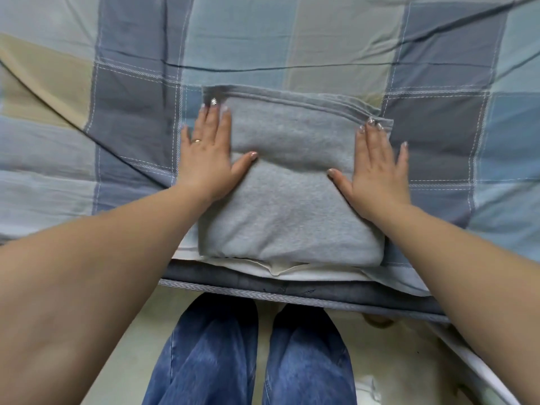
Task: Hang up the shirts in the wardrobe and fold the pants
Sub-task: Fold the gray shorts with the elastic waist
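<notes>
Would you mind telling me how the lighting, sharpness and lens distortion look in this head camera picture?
Head view: soft, even light with no glare; faint shadows under the left hand and right hand on the folded grey pants; strong wide-angle bending swells the forearms and curves the checked bedspread; slightly soft overall.

Folded grey pants (289, 200) lie on a checked bedcover (321, 48), their inner layers and any waistband or leg ends tucked out of sight within the fold. The left hand (204, 159) and right hand (377, 173) cover the pants' two side edges. The bedcover runs past the top, left and right picture edges. Below the pants, a person's legs in blue jeans (248, 355) are cut off by the bottom edge, the feet hidden. Both forearms leave the picture at its sides.
</notes>
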The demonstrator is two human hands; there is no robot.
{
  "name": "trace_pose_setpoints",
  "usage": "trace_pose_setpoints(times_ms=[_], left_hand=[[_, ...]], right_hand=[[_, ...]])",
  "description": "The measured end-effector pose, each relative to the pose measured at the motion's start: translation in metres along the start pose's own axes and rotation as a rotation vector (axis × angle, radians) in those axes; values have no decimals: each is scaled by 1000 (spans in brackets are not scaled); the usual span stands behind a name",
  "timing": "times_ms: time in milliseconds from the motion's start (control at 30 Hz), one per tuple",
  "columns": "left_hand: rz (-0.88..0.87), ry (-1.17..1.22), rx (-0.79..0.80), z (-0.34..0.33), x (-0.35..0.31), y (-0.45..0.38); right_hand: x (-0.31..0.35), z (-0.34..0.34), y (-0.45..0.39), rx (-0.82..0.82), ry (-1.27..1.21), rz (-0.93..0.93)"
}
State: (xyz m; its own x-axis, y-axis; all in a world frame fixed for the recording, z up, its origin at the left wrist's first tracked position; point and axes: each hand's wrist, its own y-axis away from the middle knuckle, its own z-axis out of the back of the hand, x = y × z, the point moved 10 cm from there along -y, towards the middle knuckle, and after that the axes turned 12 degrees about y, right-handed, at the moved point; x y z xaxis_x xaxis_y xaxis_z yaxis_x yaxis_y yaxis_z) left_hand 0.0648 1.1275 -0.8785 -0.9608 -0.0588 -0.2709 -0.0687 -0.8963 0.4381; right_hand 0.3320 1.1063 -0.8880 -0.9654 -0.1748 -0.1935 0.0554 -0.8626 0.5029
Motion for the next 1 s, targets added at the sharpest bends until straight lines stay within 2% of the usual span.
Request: trace_pose_setpoints(times_ms=[67, 100, 167, 233, 300, 467, 567, 667, 733, 833, 933, 1000], left_hand=[[80, 18, -6, 5, 13, 14], [60, 22, -12, 7, 9, 24], [-119, 69, -43, 7, -26, 49], [-362, 92, -47, -4, -71, 79], [-424, 56, 17, -26, -85, 96], [-175, 47, 97, -52, -23, 101], [-26, 77, 117, -48, 17, 112], [-54, 185, 84, -30, 32, 120], [-47, 350, -2, -10, 42, 115], [185, 705, -157, 12, 70, 101], [388, 931, -72, 1, 72, 86], [444, 1017, -12, -7, 65, 72]], right_hand=[[-1, 7, 10, -6, -72, -30], [7, 16, 16, -43, -124, -11], [42, 41, 35, -187, -189, 140], [87, 51, 66, -317, -121, 364], [109, 37, 85, -301, -25, 469], [78, -1, 75, -175, 68, 436], [48, -15, 75, -93, 24, 372], [16, -20, 85, -47, -63, 324], [-5, -20, 90, -31, -161, 322], [-39, -20, 88, 4, -384, 167], [-60, -20, 72, 39, -892, -159], [-48, -26, 57, 146, -1281, -274]])
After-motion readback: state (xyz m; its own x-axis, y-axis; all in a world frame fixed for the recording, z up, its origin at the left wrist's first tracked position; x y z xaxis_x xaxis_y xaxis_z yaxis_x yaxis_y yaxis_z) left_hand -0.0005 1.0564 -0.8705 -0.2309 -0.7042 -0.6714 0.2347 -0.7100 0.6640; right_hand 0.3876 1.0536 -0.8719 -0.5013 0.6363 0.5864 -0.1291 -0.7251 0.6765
